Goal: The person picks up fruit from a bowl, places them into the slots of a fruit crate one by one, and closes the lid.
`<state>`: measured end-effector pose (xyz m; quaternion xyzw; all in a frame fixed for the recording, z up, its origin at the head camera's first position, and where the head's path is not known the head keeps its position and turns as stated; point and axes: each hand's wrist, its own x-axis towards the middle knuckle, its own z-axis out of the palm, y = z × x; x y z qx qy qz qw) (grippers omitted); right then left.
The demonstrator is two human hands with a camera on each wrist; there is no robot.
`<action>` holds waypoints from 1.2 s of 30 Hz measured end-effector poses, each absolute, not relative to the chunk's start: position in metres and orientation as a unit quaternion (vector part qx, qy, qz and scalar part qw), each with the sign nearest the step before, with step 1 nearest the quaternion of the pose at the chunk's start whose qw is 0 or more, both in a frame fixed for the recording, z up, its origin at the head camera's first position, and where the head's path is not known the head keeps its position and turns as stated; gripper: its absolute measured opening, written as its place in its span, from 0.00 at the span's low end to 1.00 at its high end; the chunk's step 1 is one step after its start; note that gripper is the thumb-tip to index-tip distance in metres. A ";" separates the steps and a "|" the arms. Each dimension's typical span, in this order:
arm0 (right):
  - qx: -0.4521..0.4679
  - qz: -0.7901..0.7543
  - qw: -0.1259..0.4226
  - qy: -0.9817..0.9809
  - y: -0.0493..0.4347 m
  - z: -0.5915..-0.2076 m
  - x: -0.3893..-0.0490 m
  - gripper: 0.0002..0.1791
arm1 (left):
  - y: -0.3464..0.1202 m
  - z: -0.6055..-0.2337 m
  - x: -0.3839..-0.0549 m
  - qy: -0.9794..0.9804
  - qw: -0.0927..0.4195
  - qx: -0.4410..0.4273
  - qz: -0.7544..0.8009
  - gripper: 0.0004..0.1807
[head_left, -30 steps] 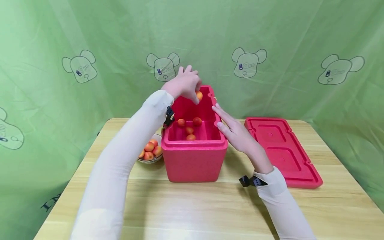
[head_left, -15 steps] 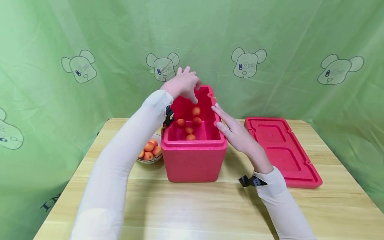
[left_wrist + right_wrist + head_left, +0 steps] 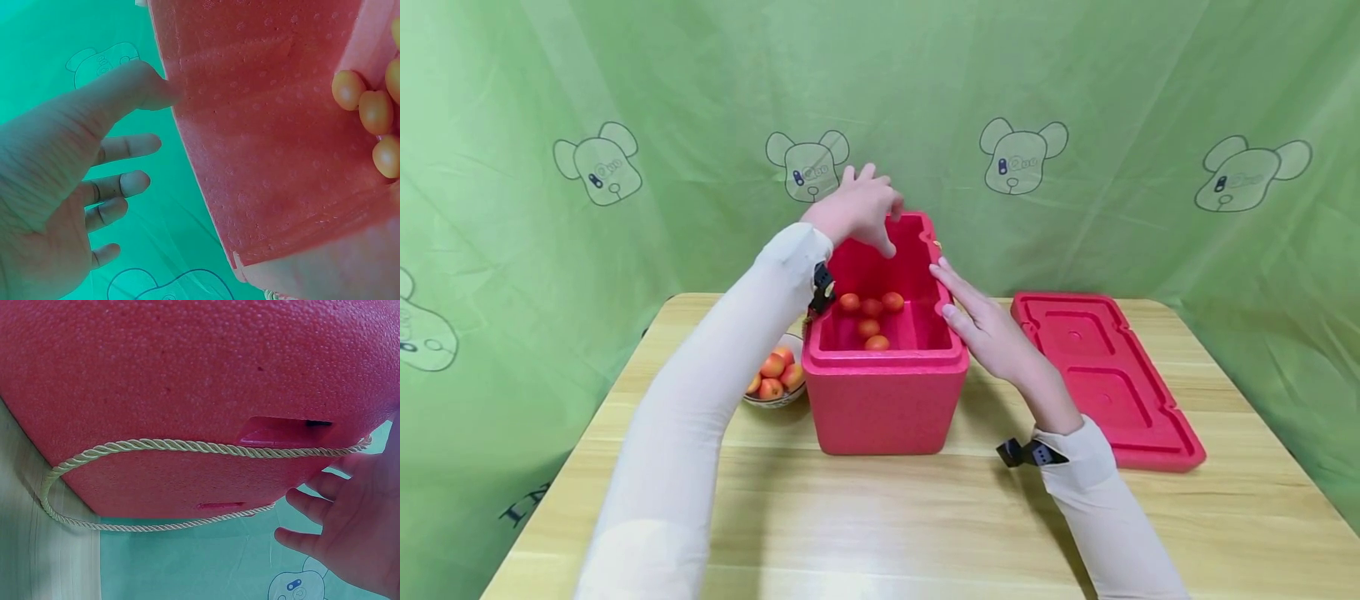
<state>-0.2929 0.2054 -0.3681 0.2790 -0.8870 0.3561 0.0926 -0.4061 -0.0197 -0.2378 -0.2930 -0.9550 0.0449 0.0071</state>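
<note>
A red foam box (image 3: 887, 408) stands lidless on the table, with several orange-red apricots (image 3: 868, 327) lying on its floor. Over its far left part hovers my left hand (image 3: 859, 208), fingers spread and nothing between them. The left wrist view shows the same bare palm (image 3: 50, 181) beside the inner wall, with some apricots (image 3: 376, 112) at the right. My right hand (image 3: 992, 333) rests with extended fingers on the box's right rim. In the right wrist view that hand (image 3: 356, 519) lies against the outer wall, close to a twisted cord (image 3: 187, 447).
Left of the box is a patterned bowl (image 3: 775, 403) holding more apricots. The red lid (image 3: 1112, 375) lies on the wooden table (image 3: 850, 533) at the right. A green curtain (image 3: 910, 67) with bear-head drawings hangs behind.
My left hand has let go of an apricot. It dropped into the box and came to rest among the others, which shifted slightly. My right hand has stayed on the rim.
</note>
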 end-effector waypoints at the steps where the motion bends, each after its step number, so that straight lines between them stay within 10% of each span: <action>1: 0.279 0.357 0.093 -0.887 0.205 -0.368 -0.293 0.33 | -0.020 -0.237 -0.406 -0.955 0.008 -0.294 0.042 0.28; 36: 0.271 0.351 0.087 -0.892 0.205 -0.368 -0.292 0.33 | -0.154 -0.273 -0.335 -0.919 0.148 -0.258 -0.259 0.24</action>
